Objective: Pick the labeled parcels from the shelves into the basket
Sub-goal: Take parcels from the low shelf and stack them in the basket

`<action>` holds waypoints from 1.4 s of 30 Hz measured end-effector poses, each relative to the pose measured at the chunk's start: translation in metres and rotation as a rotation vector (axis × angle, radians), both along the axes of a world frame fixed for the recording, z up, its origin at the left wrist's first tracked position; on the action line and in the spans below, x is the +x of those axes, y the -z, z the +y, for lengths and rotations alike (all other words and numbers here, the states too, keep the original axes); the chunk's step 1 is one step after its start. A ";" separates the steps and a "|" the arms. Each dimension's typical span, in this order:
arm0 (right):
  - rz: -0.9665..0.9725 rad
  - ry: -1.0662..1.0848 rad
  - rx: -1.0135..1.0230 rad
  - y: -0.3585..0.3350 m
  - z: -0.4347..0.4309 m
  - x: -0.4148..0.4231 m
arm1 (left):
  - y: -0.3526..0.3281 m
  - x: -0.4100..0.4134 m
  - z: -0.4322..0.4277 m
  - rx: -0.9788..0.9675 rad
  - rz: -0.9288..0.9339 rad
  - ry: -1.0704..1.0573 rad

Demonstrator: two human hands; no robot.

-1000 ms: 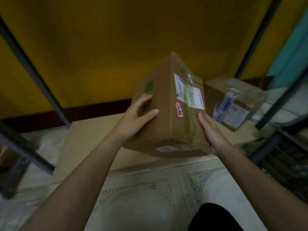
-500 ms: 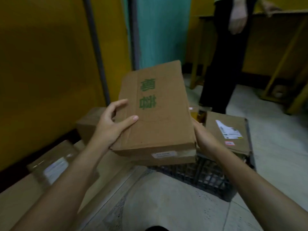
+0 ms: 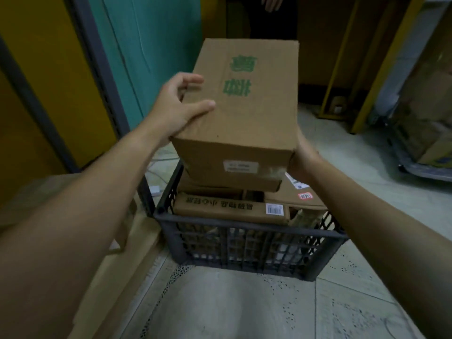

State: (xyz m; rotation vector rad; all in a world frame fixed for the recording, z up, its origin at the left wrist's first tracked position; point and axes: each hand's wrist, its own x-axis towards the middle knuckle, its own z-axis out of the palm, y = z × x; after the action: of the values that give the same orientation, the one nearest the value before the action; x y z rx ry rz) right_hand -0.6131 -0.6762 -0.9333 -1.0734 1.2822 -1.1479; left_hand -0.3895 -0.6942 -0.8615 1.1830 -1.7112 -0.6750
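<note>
A brown cardboard parcel (image 3: pixel 247 111) with green printed characters on top and a small white label on its near face hovers over the dark plastic basket (image 3: pixel 244 231). My left hand (image 3: pixel 176 108) grips its left side, thumb on top and fingers curled around the far edge. My right hand (image 3: pixel 302 157) holds its right side, mostly hidden behind the box. The basket holds several cardboard parcels, one flat parcel (image 3: pixel 230 207) with a barcode sticker at the front, another parcel (image 3: pixel 300 192) with a red sticker at the right.
A low shelf board (image 3: pixel 137 231) lies left of the basket, with a dark shelf post (image 3: pixel 97 59) behind it. A white cable and plug (image 3: pixel 155 189) lie on the floor. A person (image 3: pixel 269 15) stands beyond the basket. A yellow table leg (image 3: pixel 362 99) and wrapped goods (image 3: pixel 425 113) are at right.
I have turned right from the shelf, carrying the parcel with both hands. It now hangs directly above the basket, which has come to the centre of view.
</note>
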 end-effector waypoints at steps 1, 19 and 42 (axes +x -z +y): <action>0.011 -0.036 0.058 0.003 -0.008 0.008 | 0.010 0.008 -0.010 0.039 -0.028 -0.016; -0.176 -0.050 -0.132 0.036 -0.055 0.048 | 0.084 0.033 -0.072 0.252 -0.025 -0.108; 1.277 -1.011 -0.916 0.080 0.099 0.257 | 0.134 0.228 0.227 0.343 -0.709 -0.690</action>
State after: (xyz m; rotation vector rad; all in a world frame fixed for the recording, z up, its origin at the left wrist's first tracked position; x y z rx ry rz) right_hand -0.3565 -0.5771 -1.0136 -2.9618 0.6827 -0.0616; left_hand -0.1618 -0.4674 -0.9953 2.3046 -1.5710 -0.1055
